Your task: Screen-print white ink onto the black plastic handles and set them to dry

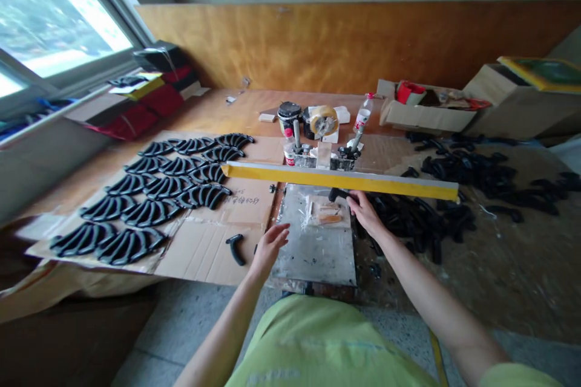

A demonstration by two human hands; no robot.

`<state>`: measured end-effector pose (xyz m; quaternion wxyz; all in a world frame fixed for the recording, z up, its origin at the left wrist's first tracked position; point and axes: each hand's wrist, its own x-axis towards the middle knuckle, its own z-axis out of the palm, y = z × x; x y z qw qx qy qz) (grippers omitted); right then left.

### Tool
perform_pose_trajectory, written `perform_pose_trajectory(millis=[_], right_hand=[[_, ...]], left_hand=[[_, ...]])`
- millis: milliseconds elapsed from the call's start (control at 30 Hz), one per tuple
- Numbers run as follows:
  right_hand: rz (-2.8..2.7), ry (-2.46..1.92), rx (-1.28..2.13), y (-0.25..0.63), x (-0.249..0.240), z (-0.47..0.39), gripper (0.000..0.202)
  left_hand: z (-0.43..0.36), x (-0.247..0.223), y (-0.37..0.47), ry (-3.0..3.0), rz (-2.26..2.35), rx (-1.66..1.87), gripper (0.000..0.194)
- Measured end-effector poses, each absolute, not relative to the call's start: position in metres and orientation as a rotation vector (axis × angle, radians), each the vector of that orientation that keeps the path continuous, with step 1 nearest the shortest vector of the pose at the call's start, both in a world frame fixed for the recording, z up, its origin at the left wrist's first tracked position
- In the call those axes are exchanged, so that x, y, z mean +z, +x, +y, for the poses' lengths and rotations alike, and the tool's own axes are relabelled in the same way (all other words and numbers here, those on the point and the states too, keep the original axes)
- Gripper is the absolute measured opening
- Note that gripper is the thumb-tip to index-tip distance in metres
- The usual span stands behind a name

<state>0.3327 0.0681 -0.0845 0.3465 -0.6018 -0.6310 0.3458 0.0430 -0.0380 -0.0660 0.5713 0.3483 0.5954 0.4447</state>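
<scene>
Under the yellow-edged bar, my right hand [362, 210] pinches one end of a black curved handle [338, 195]. The handle is held over the near end of a screen-printing-like fixture, above a metal plate [313, 254]. A small clear-wrapped pad with wooden strips [329, 216] lies on that plate. My left hand [271, 247] hovers by the plate's left edge, fingers apart and holding nothing. Left of it, a single black handle [235, 248] rests on the cardboard. The long yellow-edged bar [345, 180] spans crosswise in front of the clamp fixture [323, 157].
Rows of black handles [149, 211] fan out on cardboard [200, 254] at left. A loose heap of black parts [426, 224] covers the right side. Behind stand a tape roll [324, 121], a black tub [289, 116], a bottle [363, 115] and an open carton [422, 115].
</scene>
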Motion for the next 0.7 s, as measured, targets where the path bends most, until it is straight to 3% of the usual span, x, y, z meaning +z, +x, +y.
perform_pose_trajectory(millis=[400, 700], right_hand=[[-2.380, -1.200, 0.401, 0.309, -0.103, 0.063, 0.032], [-2.470, -1.286, 0.277, 0.301, -0.099, 0.053, 0.037]], left_hand=[[-0.021, -0.059, 0.024, 0.793, 1.398, 1.139, 0.051], [0.047, 0.034, 0.035, 0.984, 1.303, 1.668, 0.039]])
